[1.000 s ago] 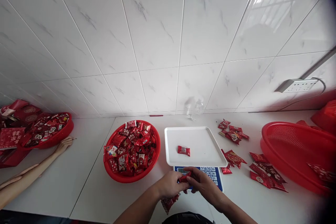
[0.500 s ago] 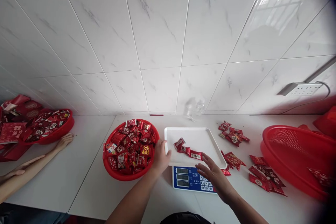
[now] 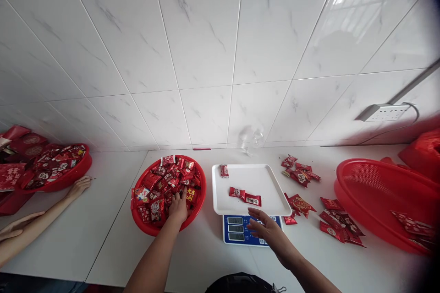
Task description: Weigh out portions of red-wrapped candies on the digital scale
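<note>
My left hand point(image 3: 178, 208) reaches into a round red basket point(image 3: 203, 183) heaped with red-wrapped candies point(image 3: 161, 185). Its fingers are apart and touch the wrappers; their tips are partly hidden. My right hand point(image 3: 266, 233), open and holding nothing, hovers over the front of a blue digital scale point(image 3: 235, 229). On the scale sits a white tray point(image 3: 266, 178). In the tray, a small red packet point(image 3: 224, 170) lies at the back left, and two more, a red candy point(image 3: 237, 192) and a candy with a pale label point(image 3: 253, 199), lie end to end near the front.
Small piles of red packets point(image 3: 340, 222) lie right of the scale, beside a big red colander point(image 3: 371, 192). A clear object point(image 3: 257, 139) stands by the wall, and a power strip point(image 3: 385, 112) hangs at right. Another person's forearm point(image 3: 44, 226) rests at left near a second filled basket point(image 3: 87, 160).
My left hand has gone from the tray's left edge into the basket. One packet now lies at the tray's back left, apart from the other two. My right hand stays open near the scale.
</note>
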A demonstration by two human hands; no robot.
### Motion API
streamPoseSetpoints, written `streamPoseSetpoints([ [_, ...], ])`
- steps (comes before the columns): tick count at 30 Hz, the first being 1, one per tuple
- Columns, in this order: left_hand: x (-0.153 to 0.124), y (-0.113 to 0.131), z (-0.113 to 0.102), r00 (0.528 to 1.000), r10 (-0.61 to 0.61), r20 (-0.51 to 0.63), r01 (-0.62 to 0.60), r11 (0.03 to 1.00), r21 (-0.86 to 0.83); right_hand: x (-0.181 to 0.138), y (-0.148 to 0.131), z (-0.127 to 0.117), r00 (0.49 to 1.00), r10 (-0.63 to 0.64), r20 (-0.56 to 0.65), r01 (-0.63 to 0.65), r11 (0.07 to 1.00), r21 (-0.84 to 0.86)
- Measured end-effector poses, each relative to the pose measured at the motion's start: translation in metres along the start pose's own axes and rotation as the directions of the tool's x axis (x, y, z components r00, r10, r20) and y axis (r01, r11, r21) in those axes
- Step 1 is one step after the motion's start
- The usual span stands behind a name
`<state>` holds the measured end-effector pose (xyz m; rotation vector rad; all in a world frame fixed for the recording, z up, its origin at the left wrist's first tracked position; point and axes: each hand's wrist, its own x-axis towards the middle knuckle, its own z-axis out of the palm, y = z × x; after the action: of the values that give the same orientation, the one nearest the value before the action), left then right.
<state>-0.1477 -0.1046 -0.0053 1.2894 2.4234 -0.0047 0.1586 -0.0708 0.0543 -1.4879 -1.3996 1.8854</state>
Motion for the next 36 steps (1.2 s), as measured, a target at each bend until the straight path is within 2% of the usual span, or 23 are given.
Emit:
streamPoseSetpoints([
  [4,0.003,-0.003,-0.002,0.999,0.042,-0.001,-0.042,0.999,0.022,-0.005,0.001,0.000,1.000,0.004,0.026,-0.004,1.000,-0.002],
  [9,-0.001,-0.009,-0.013,0.994,0.102,-0.034,-0.103,0.994,-0.025,-0.009,0.006,-0.009,1.000,0.021,0.000,-0.021,1.000,0.001],
  [14,-0.008,-0.012,-0.041,0.984,0.120,-0.133,-0.153,0.950,-0.271,-0.011,0.010,-0.013,1.000,0.005,0.008,-0.005,1.000,-0.021],
  [17,-0.017,-0.004,-0.062,0.975,0.098,-0.202,-0.172,0.903,-0.394,-0.012,0.010,-0.012,1.000,-0.003,0.005,0.003,0.999,-0.033],
  [19,-0.025,0.008,-0.074,0.973,0.081,-0.215,-0.183,0.841,-0.509,-0.011,0.010,-0.011,1.000,-0.002,-0.002,0.002,1.000,-0.031],
  [21,-0.033,0.027,-0.079,0.975,0.106,-0.194,-0.210,0.723,-0.658,-0.011,0.010,-0.010,1.000,-0.003,-0.002,0.003,1.000,-0.020],
  [23,-0.038,0.049,-0.076,0.969,0.165,-0.185,-0.247,0.560,-0.791,-0.010,0.011,-0.009,1.000,0.001,0.006,-0.001,1.000,-0.010],
  [25,-0.039,0.072,-0.062,0.956,0.224,-0.190,-0.270,0.411,-0.871,-0.009,0.012,-0.010,1.000,0.005,0.022,-0.005,1.000,0.000],
  [27,-0.034,0.090,-0.042,0.945,0.277,-0.176,-0.271,0.358,-0.894,-0.008,0.014,-0.010,0.999,0.003,0.034,-0.003,1.000,0.007],
  [28,-0.030,0.098,-0.031,0.944,0.284,-0.170,-0.273,0.379,-0.884,-0.008,0.015,-0.011,0.999,0.000,0.038,-0.001,1.000,0.011],
  [32,-0.010,0.117,0.002,0.960,0.218,-0.176,-0.272,0.565,-0.779,-0.009,0.014,-0.015,0.999,-0.009,0.037,0.007,0.999,0.033],
  [34,-0.001,0.125,0.008,0.954,0.211,-0.214,-0.299,0.593,-0.747,-0.009,0.012,-0.018,1.000,-0.002,0.022,0.002,1.000,0.020],
  [36,0.006,0.134,0.009,0.931,0.265,-0.250,-0.362,0.597,-0.716,-0.008,0.011,-0.021,1.000,0.007,0.015,-0.007,1.000,-0.002],
])
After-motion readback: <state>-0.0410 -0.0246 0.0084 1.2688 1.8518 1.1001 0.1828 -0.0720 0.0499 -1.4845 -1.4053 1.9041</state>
